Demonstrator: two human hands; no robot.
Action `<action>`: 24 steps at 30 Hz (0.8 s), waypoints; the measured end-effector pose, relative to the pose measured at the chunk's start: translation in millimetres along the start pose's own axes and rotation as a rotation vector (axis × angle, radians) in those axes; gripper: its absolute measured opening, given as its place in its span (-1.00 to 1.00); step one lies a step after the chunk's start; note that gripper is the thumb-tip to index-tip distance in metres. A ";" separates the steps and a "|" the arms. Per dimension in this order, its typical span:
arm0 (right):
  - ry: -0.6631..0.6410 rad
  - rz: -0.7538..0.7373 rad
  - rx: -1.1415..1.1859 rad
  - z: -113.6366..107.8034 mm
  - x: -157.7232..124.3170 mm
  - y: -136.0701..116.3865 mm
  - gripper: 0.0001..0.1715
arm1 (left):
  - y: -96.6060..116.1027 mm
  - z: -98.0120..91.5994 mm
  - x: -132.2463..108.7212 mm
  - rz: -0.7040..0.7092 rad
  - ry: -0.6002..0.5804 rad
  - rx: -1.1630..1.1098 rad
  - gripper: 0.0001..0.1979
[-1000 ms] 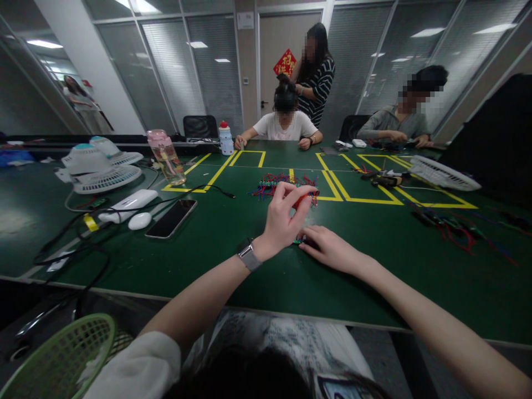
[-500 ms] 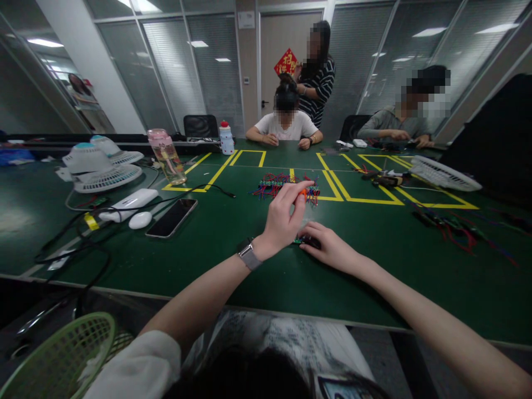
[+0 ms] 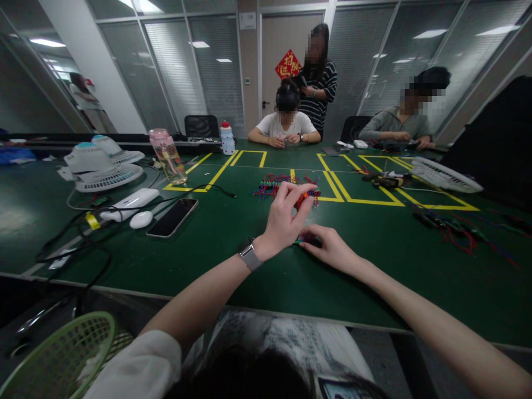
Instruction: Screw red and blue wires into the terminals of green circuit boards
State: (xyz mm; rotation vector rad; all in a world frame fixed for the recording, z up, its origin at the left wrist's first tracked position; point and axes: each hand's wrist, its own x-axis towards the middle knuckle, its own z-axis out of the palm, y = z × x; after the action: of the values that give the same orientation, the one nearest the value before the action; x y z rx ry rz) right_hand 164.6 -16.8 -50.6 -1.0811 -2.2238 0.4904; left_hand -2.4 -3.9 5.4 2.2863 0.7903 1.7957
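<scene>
My left hand, with a watch on the wrist, is raised over the table in front of me. Its thumb and fingers close around an orange handle-like piece, whose lower end is hidden. Just below and to the right, my right hand rests on the tabletop. Its curled fingers grip a small green circuit board, mostly covered, with a dark part beside it. Beyond my left hand lies a row of small boards with red and blue wires.
A phone, a white mouse-like case, cables and a pink-lided bottle are on the left. White fans stand further left. More wired boards lie right. Two people sit opposite; one stands. A green basket is below the table edge.
My left hand's fingers have shifted around the orange piece, showing more of it. My right hand has barely moved. The person seated opposite has brought both hands together.
</scene>
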 end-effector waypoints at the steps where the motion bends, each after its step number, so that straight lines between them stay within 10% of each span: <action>1: -0.002 0.000 -0.010 -0.4 0.2 -0.5 -0.86 | 0.7 -0.5 0.0 -0.002 -0.011 -0.012 -0.74; 24: -0.040 -0.037 -0.061 -4.3 1.2 -3.1 -0.87 | -2.8 1.7 -0.3 0.027 -0.017 -0.070 -0.67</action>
State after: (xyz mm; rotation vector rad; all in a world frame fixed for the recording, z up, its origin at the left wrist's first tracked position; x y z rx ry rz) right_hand 165.1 -17.4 -45.2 -1.0681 -2.3027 0.4339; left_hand -1.7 -1.3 3.5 2.2753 0.6859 1.7824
